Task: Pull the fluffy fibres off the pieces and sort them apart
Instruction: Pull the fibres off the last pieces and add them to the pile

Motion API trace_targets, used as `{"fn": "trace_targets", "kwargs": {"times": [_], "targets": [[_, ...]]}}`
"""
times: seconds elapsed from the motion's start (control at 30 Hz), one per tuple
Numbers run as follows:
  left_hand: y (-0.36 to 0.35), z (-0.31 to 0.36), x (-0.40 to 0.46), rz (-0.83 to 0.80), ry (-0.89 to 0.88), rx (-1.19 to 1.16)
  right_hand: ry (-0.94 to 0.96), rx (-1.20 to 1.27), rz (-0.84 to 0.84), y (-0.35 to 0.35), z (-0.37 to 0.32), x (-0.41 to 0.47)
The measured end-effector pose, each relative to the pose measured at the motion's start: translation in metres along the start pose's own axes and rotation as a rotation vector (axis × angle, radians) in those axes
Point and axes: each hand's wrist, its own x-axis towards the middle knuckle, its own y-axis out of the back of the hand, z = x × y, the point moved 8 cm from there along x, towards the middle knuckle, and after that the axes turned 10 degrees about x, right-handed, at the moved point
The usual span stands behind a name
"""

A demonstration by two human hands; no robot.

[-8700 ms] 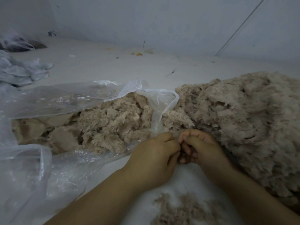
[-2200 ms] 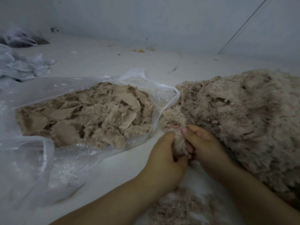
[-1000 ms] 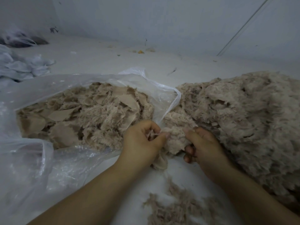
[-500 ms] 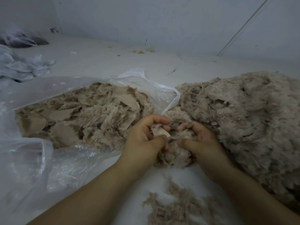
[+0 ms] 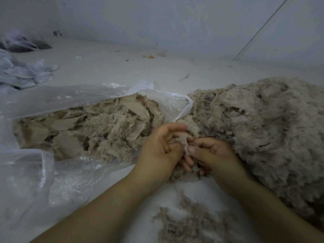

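Since half a second ago, both hands have closed in on each other, and the fluffy piece (image 5: 185, 172) now sits lower between them. Left hand (image 5: 160, 151): fingers curled, gripping the piece's upper part, index finger arched above it. Right hand (image 5: 213, 152): thumb and fingers pinching the same piece from the other side, fingertips touching those of the left hand. The piece hangs between the two palms, its lower end bulging out below them, just above the white surface (image 5: 108, 67). Left of the hands, a clear plastic bag (image 5: 57, 100) lies open and holds beige fabric scraps (image 5: 98, 127). To the right, a large fibre heap (image 5: 263, 123) rests against the bag's mouth. Loose tufts (image 5: 189, 223) lie scattered between the forearms.
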Motion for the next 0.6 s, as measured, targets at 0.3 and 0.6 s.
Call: {"fn": "trace_targets", "kwargs": {"times": [0.3, 0.6], "targets": [[0.011, 0.018, 0.000, 0.137, -0.176, 0.172, 0.008, 0.003, 0.053, 0.005, 0.004, 0.002], [-0.006, 0.026, -0.007, 0.044, -0.321, 0.196, -0.055, 0.157, 0.096, 0.008, 0.008, 0.003]]}}
